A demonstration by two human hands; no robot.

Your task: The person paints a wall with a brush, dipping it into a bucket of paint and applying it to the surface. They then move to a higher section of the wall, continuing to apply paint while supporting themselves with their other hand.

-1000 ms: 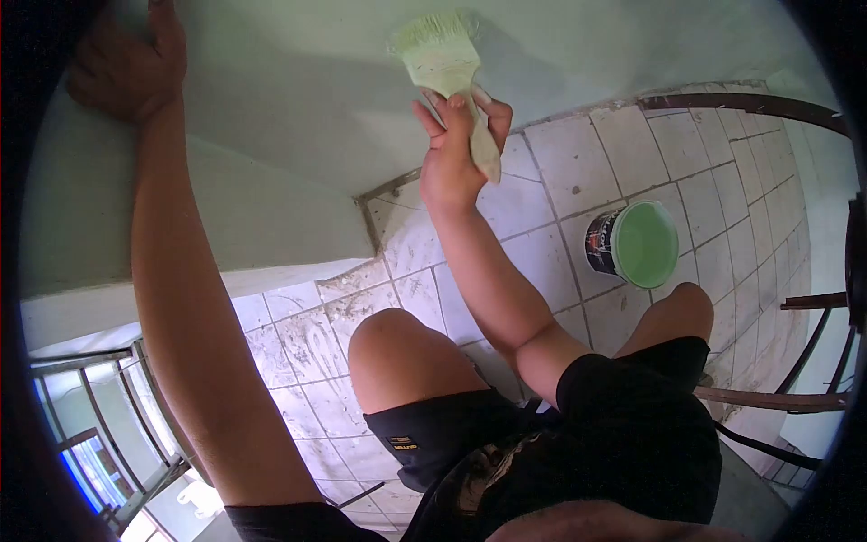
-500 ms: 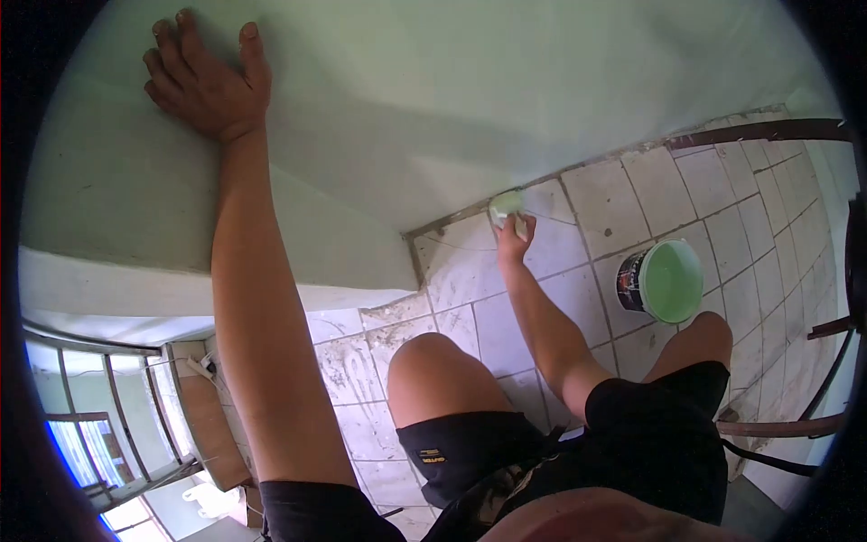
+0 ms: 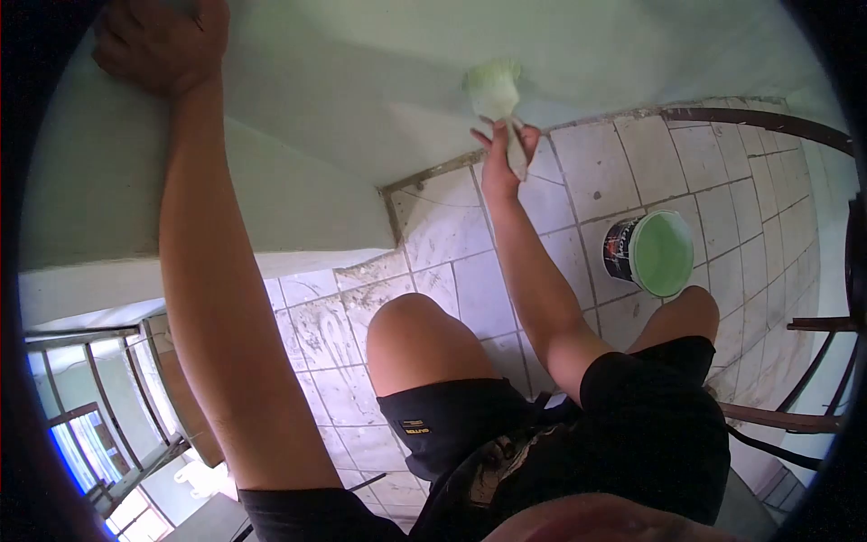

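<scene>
My right hand (image 3: 506, 161) is closed round the pale handle of a wide paintbrush (image 3: 495, 90), whose bristles lie against the light green wall (image 3: 361, 108) above the floor joint. My left hand (image 3: 163, 45) rests on the wall at the upper left, fingers spread, its fingertips partly cut off by the dark edge of the view. A white bucket (image 3: 623, 247) with a dark label stands on the tiles to the right of my right forearm, with light green paint (image 3: 664, 255) inside.
White floor tiles (image 3: 433, 226) with smudges lie below the wall. A dark curved metal bar (image 3: 759, 117) runs at the right, with another bar (image 3: 786, 418) lower down. A metal-framed rack (image 3: 108, 397) stands at the lower left. My knees flank the floor area.
My right hand has raised the brush from the wall's bottom edge onto the wall, and more of the brush shows. The view has shifted, and my left hand appears further up and left.
</scene>
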